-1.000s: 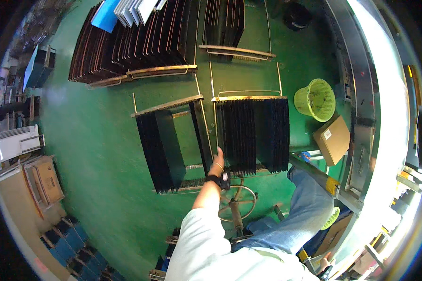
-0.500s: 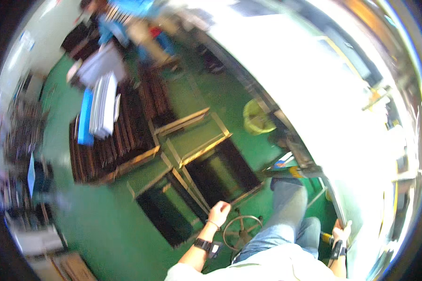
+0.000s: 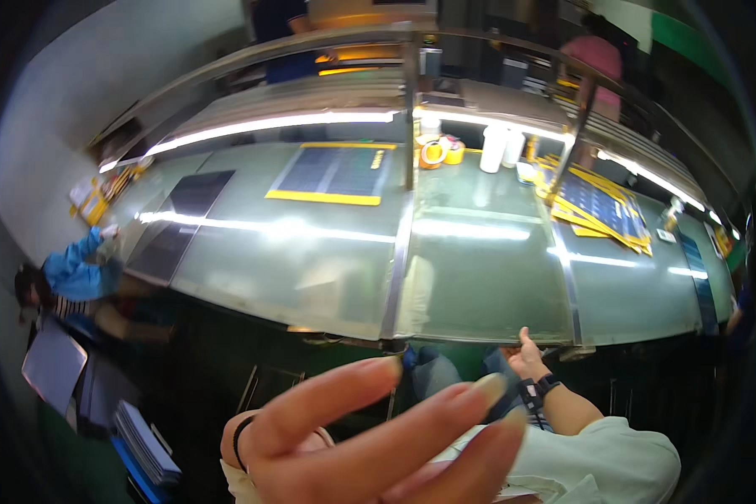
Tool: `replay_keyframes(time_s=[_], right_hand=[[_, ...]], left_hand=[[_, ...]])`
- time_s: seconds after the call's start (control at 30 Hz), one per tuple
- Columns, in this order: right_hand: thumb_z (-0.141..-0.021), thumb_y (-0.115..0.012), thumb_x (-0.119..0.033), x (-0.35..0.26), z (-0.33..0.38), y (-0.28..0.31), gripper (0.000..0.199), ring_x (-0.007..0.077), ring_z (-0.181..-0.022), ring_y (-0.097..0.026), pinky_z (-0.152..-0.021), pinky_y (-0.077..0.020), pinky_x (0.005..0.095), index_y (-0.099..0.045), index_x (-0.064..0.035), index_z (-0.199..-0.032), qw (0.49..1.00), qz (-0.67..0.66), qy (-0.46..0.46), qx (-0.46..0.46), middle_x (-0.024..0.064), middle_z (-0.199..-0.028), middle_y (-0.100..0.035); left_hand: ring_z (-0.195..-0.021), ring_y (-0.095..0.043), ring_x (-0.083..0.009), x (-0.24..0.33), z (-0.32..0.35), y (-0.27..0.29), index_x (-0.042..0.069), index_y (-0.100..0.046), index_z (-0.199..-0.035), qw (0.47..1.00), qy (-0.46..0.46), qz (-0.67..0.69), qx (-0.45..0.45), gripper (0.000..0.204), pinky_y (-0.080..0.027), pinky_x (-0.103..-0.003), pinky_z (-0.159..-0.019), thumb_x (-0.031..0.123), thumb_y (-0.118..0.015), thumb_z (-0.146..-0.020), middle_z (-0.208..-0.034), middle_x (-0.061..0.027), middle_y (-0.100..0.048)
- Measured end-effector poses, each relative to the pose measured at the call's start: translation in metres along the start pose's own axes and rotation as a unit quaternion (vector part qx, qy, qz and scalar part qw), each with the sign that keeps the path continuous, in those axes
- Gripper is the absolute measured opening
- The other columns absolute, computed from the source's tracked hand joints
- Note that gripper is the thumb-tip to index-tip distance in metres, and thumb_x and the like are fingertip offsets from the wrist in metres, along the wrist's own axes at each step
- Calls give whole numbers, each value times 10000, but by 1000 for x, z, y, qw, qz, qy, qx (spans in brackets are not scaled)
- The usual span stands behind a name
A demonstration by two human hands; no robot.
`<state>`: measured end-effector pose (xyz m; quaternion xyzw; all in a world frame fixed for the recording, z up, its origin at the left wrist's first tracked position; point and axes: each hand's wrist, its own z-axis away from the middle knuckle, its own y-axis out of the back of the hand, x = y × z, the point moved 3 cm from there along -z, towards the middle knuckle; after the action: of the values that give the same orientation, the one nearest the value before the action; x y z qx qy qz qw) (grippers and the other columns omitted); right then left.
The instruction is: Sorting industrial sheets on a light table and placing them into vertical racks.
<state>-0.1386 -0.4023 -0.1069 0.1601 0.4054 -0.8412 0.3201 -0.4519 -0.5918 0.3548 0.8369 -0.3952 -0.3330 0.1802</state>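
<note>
My left hand [image 3: 370,428] is raised large in the foreground, its fingers apart and nothing held in them. A dark band circles its wrist. At the front edge of a long glass-topped worktable [image 3: 479,294], my right hand [image 3: 527,359] grips the rim, its thumb up over the edge and its other fingers partly hidden. Dark straps with a small device wrap the right wrist. Farther back on the glass lies a dark blue panel [image 3: 332,172] bordered in yellow.
Yellow tape rolls [image 3: 434,151] and white bottles [image 3: 493,149] stand at the back. Yellow-edged blue sheets [image 3: 601,206] overlap at right; a dark sheet [image 3: 176,223] lies at left near a co-worker in blue [image 3: 76,269]. Stacked boards [image 3: 147,445] sit lower left. A metal frame crosses above.
The view has swung from the green floor and dark racks to the worktable. My left hand has risen from low beside my legs to close before the camera. My right hand stays at the table's edge.
</note>
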Motion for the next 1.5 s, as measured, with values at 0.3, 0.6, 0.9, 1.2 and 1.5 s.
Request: replay_keyframes(time_s=[0.3, 0.6, 0.9, 1.2, 1.5], right_hand=[[-914, -455, -369, 2, 22, -12, 364, 277, -929, -564, -847, -455, 449, -497, -45, -1074, 998, 50, -40, -17, 132, -1019, -563], [-905, -496, -229, -41, 73, 14, 335, 312, -962, -583, -813, -495, 398, -443, 25, -1116, 935, 222, -209, -179, 202, -1068, -560], [-898, -485, -159, -186, 110, 63, 190, 218, -801, -627, -746, -512, 323, -536, -13, -1009, 952, 253, 82, -152, 128, -861, -629], [-898, -475, -138, -251, 144, 128, 165, 172, -749, -627, -718, -513, 287, -542, -11, -978, 931, 295, 201, -75, 105, -820, -638], [-894, -476, -124, -251, 177, 124, 158, 147, -718, -619, -669, -508, 253, -548, -7, -974, 930, 302, 211, -7, 96, -806, -634]], left_hand=[[-857, -589, -216, 11, -58, -34, 115, -502, -954, 957, 282, 5, 73, 217, -425, -425, -855, 77, -589, -759, -886, -51, -569], [-899, -559, -218, 19, -92, -44, 311, -359, -1277, 994, -76, -32, -73, 363, -489, -371, -814, 333, -411, -919, -1037, -53, -463], [-933, -572, -199, 75, -175, -99, 271, -513, -1105, 966, 235, 98, -48, 236, -458, -341, -872, 274, -529, -869, -1072, -9, -525], [-1038, -532, -182, 79, -221, -135, 296, -551, -1061, 951, -159, 81, -253, 220, -439, -267, -890, 232, -557, -850, -1092, -70, -581], [-1088, -487, -123, 95, -222, -164, 292, -554, -1086, 971, 104, 215, -18, 350, -437, -215, -861, 188, -646, -765, -1109, -14, -581]])
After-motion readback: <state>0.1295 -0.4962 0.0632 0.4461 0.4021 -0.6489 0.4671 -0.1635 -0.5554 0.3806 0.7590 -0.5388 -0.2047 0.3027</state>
